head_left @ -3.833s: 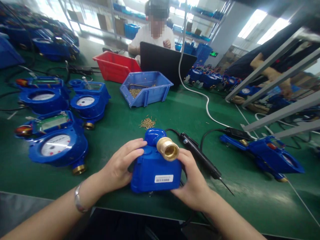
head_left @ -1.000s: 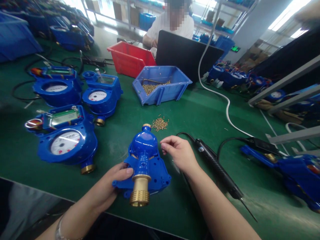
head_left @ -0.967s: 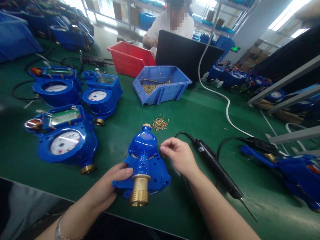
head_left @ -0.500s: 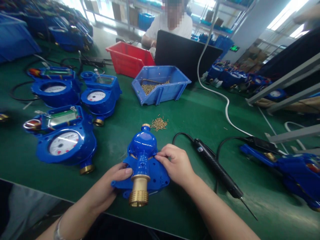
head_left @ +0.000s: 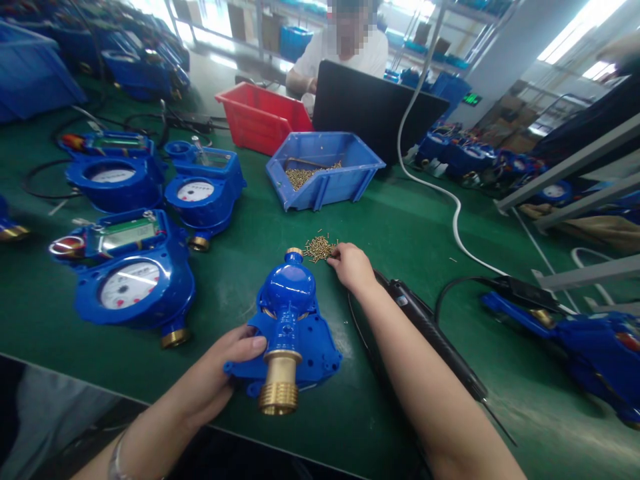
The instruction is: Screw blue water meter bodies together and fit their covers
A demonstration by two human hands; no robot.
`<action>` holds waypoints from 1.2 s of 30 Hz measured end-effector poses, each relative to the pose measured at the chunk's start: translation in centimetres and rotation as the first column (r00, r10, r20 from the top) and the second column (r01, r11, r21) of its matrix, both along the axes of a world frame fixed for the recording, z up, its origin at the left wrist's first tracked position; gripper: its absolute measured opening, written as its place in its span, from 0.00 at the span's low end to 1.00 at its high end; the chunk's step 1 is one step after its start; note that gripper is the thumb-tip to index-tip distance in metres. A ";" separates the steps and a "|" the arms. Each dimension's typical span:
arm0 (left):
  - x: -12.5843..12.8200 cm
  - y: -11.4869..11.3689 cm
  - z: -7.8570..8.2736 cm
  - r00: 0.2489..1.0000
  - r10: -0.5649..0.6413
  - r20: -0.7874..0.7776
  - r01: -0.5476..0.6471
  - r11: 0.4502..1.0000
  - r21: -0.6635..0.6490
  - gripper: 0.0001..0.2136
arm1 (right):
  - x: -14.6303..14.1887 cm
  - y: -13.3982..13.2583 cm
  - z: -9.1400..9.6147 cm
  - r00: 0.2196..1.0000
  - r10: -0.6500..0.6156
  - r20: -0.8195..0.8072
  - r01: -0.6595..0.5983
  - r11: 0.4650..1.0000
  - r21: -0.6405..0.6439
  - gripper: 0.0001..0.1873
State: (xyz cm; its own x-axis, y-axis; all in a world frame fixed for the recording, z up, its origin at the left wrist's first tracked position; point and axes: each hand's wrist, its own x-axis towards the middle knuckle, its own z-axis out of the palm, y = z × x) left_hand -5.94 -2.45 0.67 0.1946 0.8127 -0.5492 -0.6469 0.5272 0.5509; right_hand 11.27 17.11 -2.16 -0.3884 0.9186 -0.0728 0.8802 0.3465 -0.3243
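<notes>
A blue water meter (head_left: 289, 293) with brass threaded ends lies face down at the front of the table, its long end towards me. My left hand (head_left: 240, 353) grips its left side, thumb on top of the blue housing. Beyond the meter is a small heap of brass screws (head_left: 318, 247). My right hand (head_left: 354, 268) is at the heap's right edge, fingertips pinched together among the screws; whatever is between them is too small to make out. Under and beside my right forearm lies a black electric screwdriver (head_left: 440, 343), its bit pointing towards me.
A blue bin (head_left: 330, 187) holding more screws stands behind the heap, beside a red bin (head_left: 260, 127) and a black screen (head_left: 370, 107). Several water meters (head_left: 130, 287) occupy the left; another meter (head_left: 595, 353) lies right. A white cable (head_left: 455, 220) crosses the table. A person (head_left: 345, 53) sits opposite.
My right hand has left the meter's right side and moved forward to the screw heap. My left hand still holds the meter in the same place.
</notes>
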 end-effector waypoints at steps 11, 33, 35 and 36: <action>-0.1 -0.2 -0.6 0.994 -0.015 -0.105 0.014 1.000 -0.017 0.11 | 0.7 -2.0 2.2 0.999 0.031 -0.043 -0.035 0.996 -0.085 0.08; 0.0 -0.2 -0.3 0.996 -0.049 -0.077 0.047 0.999 -0.028 0.14 | 6.0 -12.2 6.5 0.859 -0.003 -0.512 -0.221 0.900 -0.376 0.06; -0.1 -0.1 -0.3 0.997 -0.049 -0.057 0.046 0.998 -0.045 0.13 | 7.4 -11.7 6.2 0.964 -0.076 -0.256 0.031 0.984 -0.176 0.12; -0.1 0.0 -0.2 0.997 -0.052 -0.057 0.049 0.998 -0.048 0.12 | 8.1 -11.4 6.0 0.987 -0.150 -0.054 0.148 0.988 -0.034 0.16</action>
State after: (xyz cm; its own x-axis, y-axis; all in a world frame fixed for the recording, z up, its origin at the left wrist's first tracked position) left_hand -6.00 -2.43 0.47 0.2012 0.7759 -0.5979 -0.5863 0.5844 0.5610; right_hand 19.35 5.75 3.81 -0.2513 0.9643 -0.0829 0.9014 0.2020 -0.3829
